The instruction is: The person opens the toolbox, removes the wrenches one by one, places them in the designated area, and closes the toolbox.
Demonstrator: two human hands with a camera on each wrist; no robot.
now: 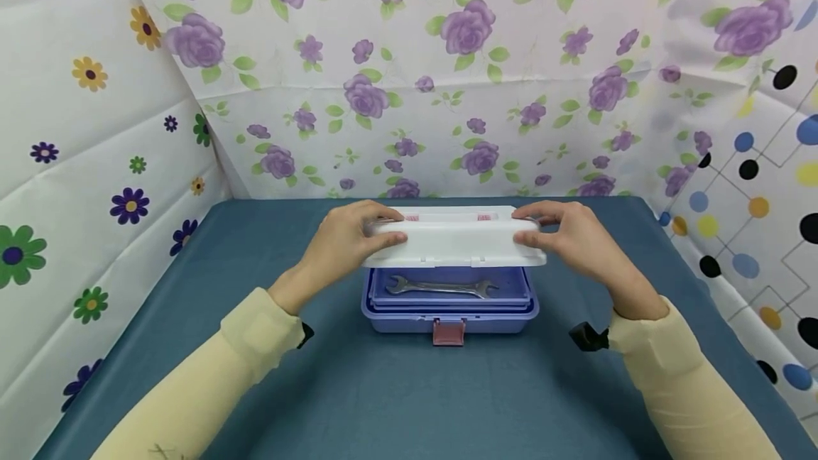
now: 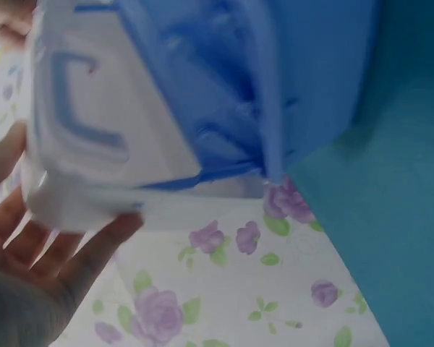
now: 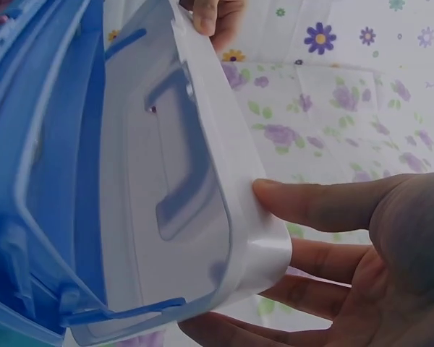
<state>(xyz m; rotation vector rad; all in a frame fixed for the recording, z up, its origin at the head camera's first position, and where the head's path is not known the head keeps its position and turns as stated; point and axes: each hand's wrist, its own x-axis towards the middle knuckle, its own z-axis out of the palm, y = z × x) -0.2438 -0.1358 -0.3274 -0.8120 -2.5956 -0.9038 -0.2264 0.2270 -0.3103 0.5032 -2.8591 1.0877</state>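
Note:
A blue-purple toolbox (image 1: 402, 324) has its white lid (image 1: 456, 244) raised and tilted over the back. The left hand (image 1: 341, 236) grips the lid's left end, thumb in front and fingers over the top. At the opposite end, the right hand (image 1: 580, 240) holds the lid the same way. An open-ended wrench (image 1: 441, 288) lies across the inner tray (image 1: 516, 297). On the box's front, a pink latch (image 1: 449, 333) hangs down. In the right wrist view, the lid's inside (image 3: 137, 238) faces the box, with blue arms (image 3: 123, 312) joining them.
The box stands on a blue-green cloth-covered table (image 1: 409, 403). Behind it hangs a white curtain (image 1: 422, 155) with purple roses. Patterned sheets flank both sides, one with daisies (image 1: 130, 206), one with coloured dots (image 1: 758, 206).

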